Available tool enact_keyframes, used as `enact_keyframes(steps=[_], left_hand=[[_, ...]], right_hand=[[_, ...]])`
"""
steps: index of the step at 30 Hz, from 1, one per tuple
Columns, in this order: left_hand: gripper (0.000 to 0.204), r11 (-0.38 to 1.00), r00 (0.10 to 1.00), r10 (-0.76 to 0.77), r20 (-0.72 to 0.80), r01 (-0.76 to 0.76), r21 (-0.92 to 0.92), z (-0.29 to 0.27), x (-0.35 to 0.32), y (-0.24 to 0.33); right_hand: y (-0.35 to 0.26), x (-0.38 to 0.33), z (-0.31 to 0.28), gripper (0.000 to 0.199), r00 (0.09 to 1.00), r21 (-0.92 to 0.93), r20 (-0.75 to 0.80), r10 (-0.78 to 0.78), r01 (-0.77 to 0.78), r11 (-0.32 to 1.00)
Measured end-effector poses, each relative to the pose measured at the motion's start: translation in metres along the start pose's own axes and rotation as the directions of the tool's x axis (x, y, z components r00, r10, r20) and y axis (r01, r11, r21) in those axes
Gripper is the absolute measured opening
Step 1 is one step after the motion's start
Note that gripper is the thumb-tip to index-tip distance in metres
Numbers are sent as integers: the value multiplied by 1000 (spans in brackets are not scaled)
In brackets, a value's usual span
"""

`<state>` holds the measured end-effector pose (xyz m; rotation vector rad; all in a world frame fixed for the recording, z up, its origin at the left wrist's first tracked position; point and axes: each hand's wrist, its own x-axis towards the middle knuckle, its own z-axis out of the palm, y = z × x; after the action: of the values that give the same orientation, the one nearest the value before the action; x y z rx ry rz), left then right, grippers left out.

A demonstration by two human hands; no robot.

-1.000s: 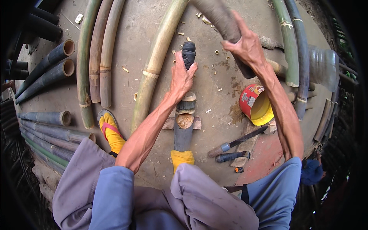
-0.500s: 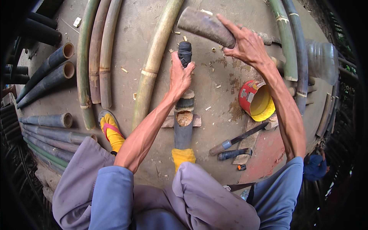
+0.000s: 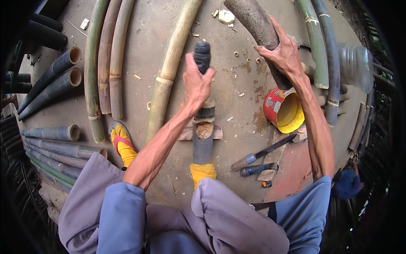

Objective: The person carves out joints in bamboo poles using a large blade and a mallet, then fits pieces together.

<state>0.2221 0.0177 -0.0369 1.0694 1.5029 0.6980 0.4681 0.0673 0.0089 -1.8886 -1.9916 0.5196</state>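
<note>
My left hand [image 3: 198, 86] is closed around the black-wrapped handle [image 3: 202, 56] of a tool whose working end is hidden. It is over a dark bamboo tube [image 3: 202, 148], which has a round, pale-edged opening in its upper side and lies across a small wooden block [image 3: 217, 132]. Up on the right, my right hand [image 3: 284, 54] grips a thick, brownish wooden club [image 3: 253, 21], tilted with its wide end toward the far side. My yellow-socked foot [image 3: 203, 172] touches the tube's near end.
Long bamboo poles [image 3: 171, 67] lie at left and right, beside dark tubes [image 3: 50, 132] at far left. A red-and-yellow tin [image 3: 272, 106] lies on its side at right, near a knife [image 3: 266, 152] and a black-handled tool [image 3: 256, 170]. Pale chips [image 3: 226, 17] dot the ground.
My right hand has turned the club from nearly level to steeply tilted and swung it rightward. My left hand has shifted slightly left with the black-wrapped handle.
</note>
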Motion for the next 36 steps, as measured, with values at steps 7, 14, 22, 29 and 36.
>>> enact_keyframes(steps=[7, 14, 22, 29, 36], left_hand=[[43, 982, 988, 66, 139, -89, 169, 1, 3, -17], [45, 988, 985, -18, 171, -9, 155, 0, -15, -19], [40, 990, 998, 39, -46, -45, -137, -8, -2, -18], [40, 991, 994, 110, 22, -111, 72, -4, 0, -5], [41, 984, 993, 119, 8, -119, 129, -1, -1, -11]], right_hand=[[-10, -2, 0, 86, 999, 39, 35, 2, -4, 999], [-43, -2, -1, 94, 917, -269, 309, -253, 340, 901], [-72, 25, -33, 79, 974, 203, -173, 146, -110, 973], [-76, 10, -19, 80, 997, 181, 30, 72, -76, 981], [-51, 0, 10, 84, 999, 163, 13, -44, 42, 986]])
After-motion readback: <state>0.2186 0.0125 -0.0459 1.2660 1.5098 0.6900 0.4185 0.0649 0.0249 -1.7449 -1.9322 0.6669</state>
